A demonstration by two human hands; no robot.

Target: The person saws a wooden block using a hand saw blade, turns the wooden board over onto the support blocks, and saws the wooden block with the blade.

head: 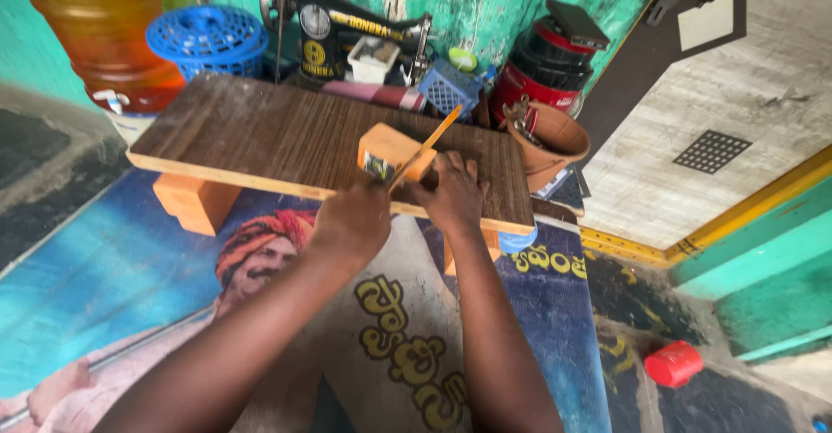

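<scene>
On a low wooden board (pixel 277 134) propped on orange blocks, I see an orange block (pixel 387 149) lying near the front edge. My right hand (pixel 452 192) rests curled against it. My left hand (pixel 351 222) is closed around a thin orange stick (pixel 426 146) angled across the block. Behind stand a black sewing machine (pixel 338 26), a blue basket (pixel 208 39) and a brown bowl (pixel 555 138).

Board (pixel 260 134) left half free; sewing machine (pixel 347 30), brown pot (pixel 555 143) crowd far edge
</scene>
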